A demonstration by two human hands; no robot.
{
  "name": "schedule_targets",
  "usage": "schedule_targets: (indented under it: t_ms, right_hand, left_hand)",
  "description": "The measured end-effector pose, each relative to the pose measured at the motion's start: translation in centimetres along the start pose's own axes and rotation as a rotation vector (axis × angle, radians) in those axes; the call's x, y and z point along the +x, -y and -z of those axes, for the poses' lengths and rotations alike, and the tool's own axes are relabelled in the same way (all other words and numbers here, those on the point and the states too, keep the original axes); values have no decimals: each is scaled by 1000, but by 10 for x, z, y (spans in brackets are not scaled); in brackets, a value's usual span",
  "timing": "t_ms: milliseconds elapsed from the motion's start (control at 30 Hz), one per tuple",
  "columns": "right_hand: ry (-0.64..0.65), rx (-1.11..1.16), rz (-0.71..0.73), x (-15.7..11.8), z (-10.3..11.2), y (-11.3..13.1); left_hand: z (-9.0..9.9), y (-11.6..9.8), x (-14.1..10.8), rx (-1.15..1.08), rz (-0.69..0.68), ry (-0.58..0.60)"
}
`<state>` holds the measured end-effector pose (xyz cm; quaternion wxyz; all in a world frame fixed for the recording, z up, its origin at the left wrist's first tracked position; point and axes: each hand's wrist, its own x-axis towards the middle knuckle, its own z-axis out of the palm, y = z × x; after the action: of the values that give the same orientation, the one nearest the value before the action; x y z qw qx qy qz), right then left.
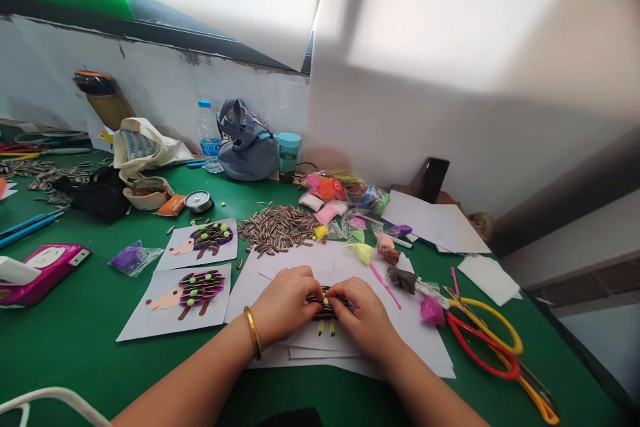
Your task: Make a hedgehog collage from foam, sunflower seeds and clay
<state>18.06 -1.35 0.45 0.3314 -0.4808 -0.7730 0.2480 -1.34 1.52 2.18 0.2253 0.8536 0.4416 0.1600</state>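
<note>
My left hand [293, 303] and my right hand [364, 312] meet over a small seed-covered clay figure [325, 313] on white paper. Thumb and forefinger of each hand are pinched together, on either side of tiny yellow-green clay balls [327, 301] on the figure. What the fingertips hold is too small and hidden to make out. Two yellow feet with dark tips [327, 328] show below the figure. To the left lie two cards with clay hedgehogs, the upper one [206, 240] dark purple and the lower one [193, 292] magenta, both with seed spines and green balls.
Behind the paper stack [270, 347] lies a pile of sunflower seeds [277, 228]. Bagged coloured clay [330, 193] lies beyond it. Scissors [485, 340] rest at right, a purple clay packet [131, 257] at left. A cup [289, 157], bag [245, 147] and bottle [207, 133] stand along the wall.
</note>
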Motion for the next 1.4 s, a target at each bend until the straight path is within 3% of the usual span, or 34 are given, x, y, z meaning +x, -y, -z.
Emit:
schedule_targets:
  t_ms: [400,867,1167,1400]
  right_hand:
    - [-48,87,17,0,4,0]
    - [35,47,57,0,0,2]
    - [-12,84,114,-2,8,1]
    - [49,50,191,-1,3,3]
  left_hand:
    - [4,-6,0,-4,-10,-14]
    - [-1,-4,-2,92,-25,9]
    - [6,-4,-1,81,-27,-8]
    - [7,0,-1,32,-44,40]
